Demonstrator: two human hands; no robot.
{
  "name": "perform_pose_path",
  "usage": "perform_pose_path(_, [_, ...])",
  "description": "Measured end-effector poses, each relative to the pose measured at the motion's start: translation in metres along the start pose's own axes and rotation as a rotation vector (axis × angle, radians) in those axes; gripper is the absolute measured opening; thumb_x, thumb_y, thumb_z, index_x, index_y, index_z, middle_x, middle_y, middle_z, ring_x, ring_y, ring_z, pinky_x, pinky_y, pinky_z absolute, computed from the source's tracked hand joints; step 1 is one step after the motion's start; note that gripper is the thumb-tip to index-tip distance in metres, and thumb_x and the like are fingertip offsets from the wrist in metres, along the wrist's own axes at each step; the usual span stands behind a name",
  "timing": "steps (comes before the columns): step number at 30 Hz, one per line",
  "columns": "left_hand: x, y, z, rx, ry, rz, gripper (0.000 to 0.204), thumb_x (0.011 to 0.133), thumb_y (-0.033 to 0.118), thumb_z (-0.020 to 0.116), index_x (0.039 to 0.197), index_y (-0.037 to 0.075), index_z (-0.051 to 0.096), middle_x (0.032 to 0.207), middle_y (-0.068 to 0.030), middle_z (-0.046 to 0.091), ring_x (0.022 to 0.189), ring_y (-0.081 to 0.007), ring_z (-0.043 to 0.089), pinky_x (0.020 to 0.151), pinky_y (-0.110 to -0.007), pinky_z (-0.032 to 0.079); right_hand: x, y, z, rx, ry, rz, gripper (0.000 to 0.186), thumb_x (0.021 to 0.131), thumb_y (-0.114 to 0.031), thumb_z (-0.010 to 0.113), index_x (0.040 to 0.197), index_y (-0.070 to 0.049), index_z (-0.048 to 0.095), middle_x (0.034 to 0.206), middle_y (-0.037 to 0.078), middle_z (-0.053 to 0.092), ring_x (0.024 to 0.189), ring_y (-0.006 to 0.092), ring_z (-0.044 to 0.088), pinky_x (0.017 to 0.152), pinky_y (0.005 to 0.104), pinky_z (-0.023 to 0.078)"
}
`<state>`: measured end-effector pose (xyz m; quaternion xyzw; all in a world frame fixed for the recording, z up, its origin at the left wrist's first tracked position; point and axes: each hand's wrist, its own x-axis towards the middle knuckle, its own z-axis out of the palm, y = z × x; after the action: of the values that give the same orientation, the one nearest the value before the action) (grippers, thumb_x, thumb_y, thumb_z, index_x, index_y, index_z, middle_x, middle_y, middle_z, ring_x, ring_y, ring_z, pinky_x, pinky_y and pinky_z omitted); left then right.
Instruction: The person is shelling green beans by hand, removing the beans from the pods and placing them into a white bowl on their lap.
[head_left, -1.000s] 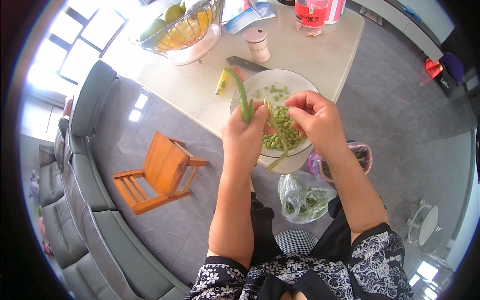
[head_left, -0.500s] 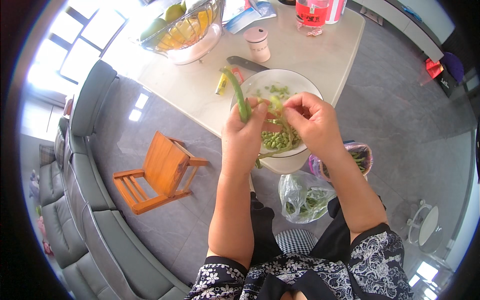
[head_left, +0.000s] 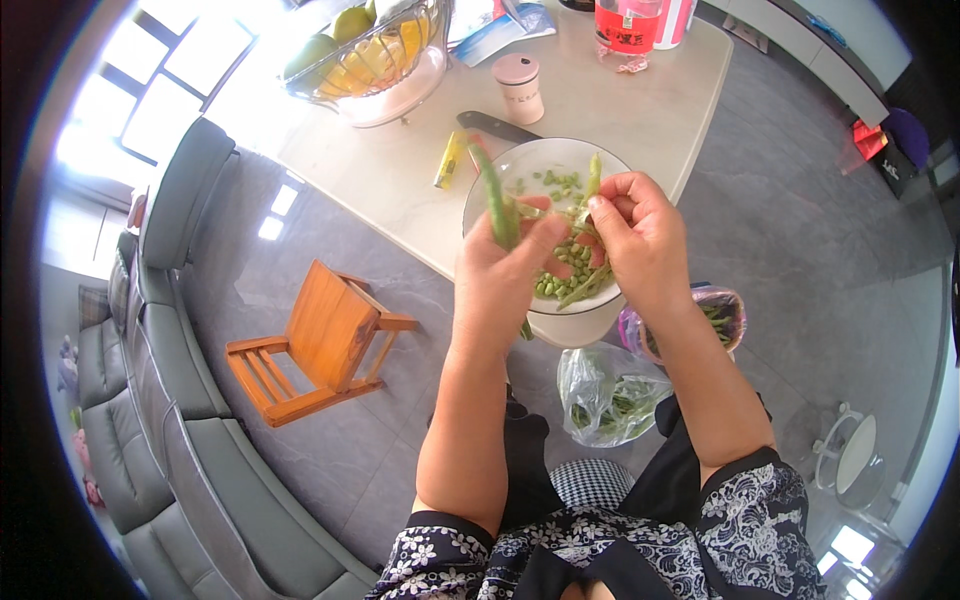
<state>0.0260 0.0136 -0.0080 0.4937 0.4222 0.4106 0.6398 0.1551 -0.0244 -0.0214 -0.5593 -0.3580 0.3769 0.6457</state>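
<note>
My left hand [head_left: 495,275] is closed around a long green pod [head_left: 489,180] that sticks up beside its thumb. My right hand [head_left: 645,240] pinches a paler, split pod [head_left: 594,172] over the white bowl [head_left: 540,150]. Shelled green beans [head_left: 563,182] lie in the bowl, with long pale shells partly over them below my fingers. Just behind the bowl are a black knife handle [head_left: 484,123] and a small yellow item [head_left: 449,163]; a red piece beside the yellow item is partly hidden by the pod.
On the table [head_left: 680,90] stand a fruit basket [head_left: 365,60], pink cup [head_left: 517,92] and red-labelled jar [head_left: 625,28]. Below are a bag of pods [head_left: 610,400] and a purple-lined bin [head_left: 730,320]. A wooden chair [head_left: 320,340] and grey sofa [head_left: 180,350] are left.
Both hands have shifted slightly right. My right hand has risen a little and a pale pod now sticks up from its fingers. My left hand keeps hold of the green pod.
</note>
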Motion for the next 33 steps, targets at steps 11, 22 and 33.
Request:
perform_pose_path(11, [-0.002, 0.001, 0.000, 0.008, 0.044, -0.003, 0.014, 0.084, 0.008, 0.062, 0.096, 0.001, 0.062, 0.066, -0.0030, 0.060, 0.048, -0.0035, 0.048, 0.038, -0.015, 0.028, -0.002, -0.008, -0.006, -0.057, -0.228, 0.065, 0.011, 0.083, -0.009, 0.059, 0.087, 0.001, 0.061, 0.074, 0.004, 0.063, 0.065, 0.0063, 0.057, 0.058, 0.0216, 0.046])
perform_pose_path(22, [-0.001, -0.002, 0.002, 0.000, 0.027, 0.015, 0.023, 0.081, 0.001, 0.060, 0.104, -0.001, 0.059, 0.068, -0.0009, 0.057, 0.052, -0.0042, 0.048, 0.043, -0.015, 0.031, -0.003, -0.007, -0.001, -0.064, -0.163, 0.169, 0.016, 0.089, -0.013, 0.053, 0.084, 0.001, 0.059, 0.068, 0.003, 0.059, 0.057, 0.0070, 0.053, 0.051, 0.0209, 0.044])
perform_pose_path(33, [0.002, -0.006, -0.002, 0.050, 0.087, 0.030, 0.020, 0.080, 0.000, 0.058, 0.100, -0.001, 0.059, 0.070, -0.0003, 0.056, 0.056, -0.0049, 0.048, 0.049, -0.018, 0.037, 0.002, -0.003, -0.002, -0.065, -0.069, 0.154, 0.015, 0.092, -0.013, 0.048, 0.091, 0.001, 0.054, 0.074, 0.005, 0.058, 0.056, 0.0085, 0.054, 0.047, 0.0213, 0.045])
